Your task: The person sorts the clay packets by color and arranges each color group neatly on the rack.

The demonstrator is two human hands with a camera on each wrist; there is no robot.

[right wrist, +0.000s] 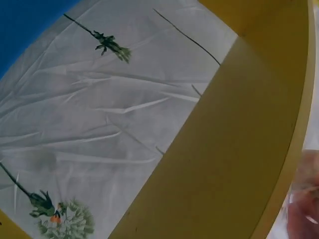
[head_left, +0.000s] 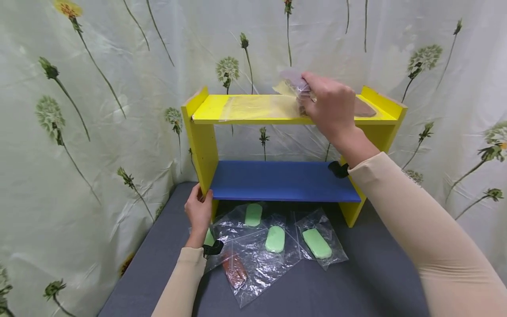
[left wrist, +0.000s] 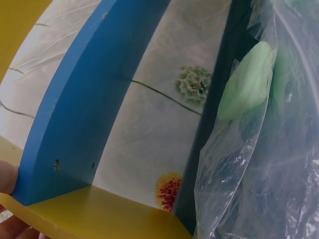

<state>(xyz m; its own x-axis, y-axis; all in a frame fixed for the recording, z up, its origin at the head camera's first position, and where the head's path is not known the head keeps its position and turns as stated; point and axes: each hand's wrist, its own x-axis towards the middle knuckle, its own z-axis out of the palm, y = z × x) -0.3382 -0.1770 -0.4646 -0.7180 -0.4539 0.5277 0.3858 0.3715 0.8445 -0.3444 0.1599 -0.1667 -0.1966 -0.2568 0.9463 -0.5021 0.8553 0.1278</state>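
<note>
Bag (head_left: 295, 83), crumpled and see-through, held tight in the grip of the right hand (head_left: 332, 103), just above the yellow top shelf (head_left: 211, 110). Left hand (head_left: 199, 209) gripping the left side panel (head_left: 202, 145) low down. Seemingly partway: clear film (head_left: 257, 107) and brown piece (head_left: 363, 108) already on top; bagged green bars (head_left: 275, 239) and red bar (head_left: 235, 269) perhaps left to do, near, on the tabletop (head_left: 317, 290).

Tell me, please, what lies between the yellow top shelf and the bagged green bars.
The head view shows the blue lower shelf between them.
</note>
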